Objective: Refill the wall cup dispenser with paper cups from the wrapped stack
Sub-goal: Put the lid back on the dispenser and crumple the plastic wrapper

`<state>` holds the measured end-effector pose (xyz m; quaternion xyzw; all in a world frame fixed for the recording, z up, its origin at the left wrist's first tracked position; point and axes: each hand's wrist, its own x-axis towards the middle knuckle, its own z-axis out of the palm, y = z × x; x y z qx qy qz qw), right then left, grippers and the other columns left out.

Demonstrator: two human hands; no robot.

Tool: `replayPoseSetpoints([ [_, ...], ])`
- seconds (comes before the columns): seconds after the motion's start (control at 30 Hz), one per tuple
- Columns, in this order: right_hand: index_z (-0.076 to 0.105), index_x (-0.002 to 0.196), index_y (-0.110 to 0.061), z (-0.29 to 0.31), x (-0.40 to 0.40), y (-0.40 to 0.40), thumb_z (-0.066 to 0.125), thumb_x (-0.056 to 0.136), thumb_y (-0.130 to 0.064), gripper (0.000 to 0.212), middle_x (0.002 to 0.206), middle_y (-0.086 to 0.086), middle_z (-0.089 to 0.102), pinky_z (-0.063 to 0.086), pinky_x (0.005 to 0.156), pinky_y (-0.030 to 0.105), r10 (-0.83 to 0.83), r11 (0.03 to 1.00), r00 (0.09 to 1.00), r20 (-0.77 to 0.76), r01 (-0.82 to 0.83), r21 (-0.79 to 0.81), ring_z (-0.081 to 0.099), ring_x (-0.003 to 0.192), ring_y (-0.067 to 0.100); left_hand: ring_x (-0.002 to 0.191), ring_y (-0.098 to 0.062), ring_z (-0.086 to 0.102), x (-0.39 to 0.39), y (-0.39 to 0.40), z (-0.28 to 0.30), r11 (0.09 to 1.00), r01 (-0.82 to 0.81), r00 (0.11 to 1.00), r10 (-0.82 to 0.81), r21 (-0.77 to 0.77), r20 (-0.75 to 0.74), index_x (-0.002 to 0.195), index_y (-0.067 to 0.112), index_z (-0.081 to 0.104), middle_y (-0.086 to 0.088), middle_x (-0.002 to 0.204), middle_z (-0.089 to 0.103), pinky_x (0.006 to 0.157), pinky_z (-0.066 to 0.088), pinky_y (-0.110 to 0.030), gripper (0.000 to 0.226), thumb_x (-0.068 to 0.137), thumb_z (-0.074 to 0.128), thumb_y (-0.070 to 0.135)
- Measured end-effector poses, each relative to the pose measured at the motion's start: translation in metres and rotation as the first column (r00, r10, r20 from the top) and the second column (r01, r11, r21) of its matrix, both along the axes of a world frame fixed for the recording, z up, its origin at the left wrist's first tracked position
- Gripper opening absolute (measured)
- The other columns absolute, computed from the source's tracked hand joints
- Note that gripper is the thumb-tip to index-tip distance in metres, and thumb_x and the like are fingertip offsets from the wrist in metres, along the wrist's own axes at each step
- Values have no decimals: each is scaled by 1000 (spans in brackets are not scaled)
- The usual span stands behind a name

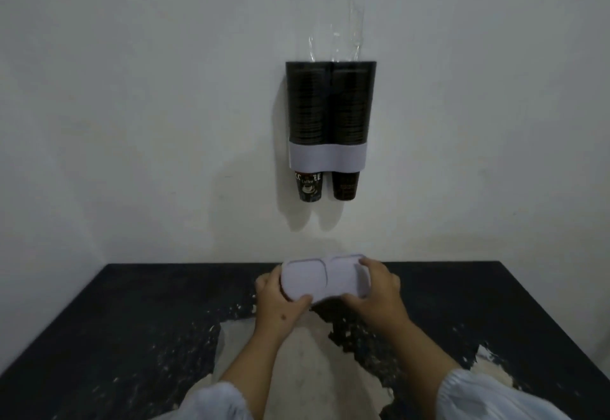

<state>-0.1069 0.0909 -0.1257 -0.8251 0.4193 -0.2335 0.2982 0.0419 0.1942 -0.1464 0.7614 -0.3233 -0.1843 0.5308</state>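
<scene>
Now both tubes of dispenser (pixel 330 106) look full; left hand (pixel 280 301) & right hand (pixel 376 291) grip white lid (pixel 325 279) below it. Lift level, seat squarely on top, mind wrap (pixel 350 17).

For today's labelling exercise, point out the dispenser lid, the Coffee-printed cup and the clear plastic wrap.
dispenser lid (pixel 325 279): head view, its flat top face.
Coffee-printed cup (pixel 308 187): head view, its printed side.
clear plastic wrap (pixel 355 14): head view, mid sleeve above the dispenser.

Wall dispenser (pixel 326 155) w/ 2 full dark cup stacks (pixel 305 106), clear wrap (pixel 353 17) sticking up.
</scene>
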Motion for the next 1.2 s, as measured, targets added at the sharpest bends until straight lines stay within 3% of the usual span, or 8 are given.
replayPoseSetpoints([
  [0.27,48,129,-8,139,29,-45,79,71,-29,69,127,13,54,33,104,38,10,940,970,244,74,-332,48,119,30,108,-17,52,38,-47,145,948,120,952,-25,-296,304,134,6,43,-3,122,34,100,46,-34,90,57,88,18],
  [0.43,48,128,-9,212,42,-66,77,72,-32,67,129,10,53,35,102,36,26,886,933,358,144,-440,44,121,32,115,-16,45,53,-73,219,917,123,903,55,-379,427,142,3,31,-13,134,32,98,37,-21,89,69,81,14],
  [0.53,45,132,-10,245,52,-78,75,75,-35,69,133,8,50,33,104,35,34,877,926,376,152,-455,38,125,30,122,-23,45,63,-87,249,901,123,876,98,-416,472,142,4,32,-14,136,33,99,38,-23,85,72,79,16],
  [0.73,41,136,-10,276,77,-106,70,79,-38,70,138,9,46,30,107,38,34,866,934,355,150,-477,33,128,30,121,-22,44,86,-118,281,914,101,820,148,-394,553,141,9,37,-13,134,39,92,34,-17,75,76,74,22],
  [0.83,39,137,-9,279,87,-123,70,79,-39,72,139,9,46,30,107,37,26,873,937,349,148,-464,33,129,30,121,-25,45,101,-135,285,931,103,801,131,-350,585,135,6,43,-15,131,43,94,37,-22,69,76,73,27],
  [1.0,45,132,-5,284,101,-150,67,80,-44,68,134,11,50,32,106,37,4,894,924,382,169,-416,40,126,30,127,-24,42,115,-159,293,930,92,824,129,-355,551,139,5,38,-13,139,37,96,29,-17,67,85,64,34],
  [1.2,49,124,-3,283,111,-167,62,82,-48,63,126,14,54,39,95,33,-12,938,908,419,156,-311,47,118,30,134,-21,34,123,-179,287,933,106,877,76,-345,475,144,4,28,-12,146,29,99,23,-17,61,95,45,37],
])
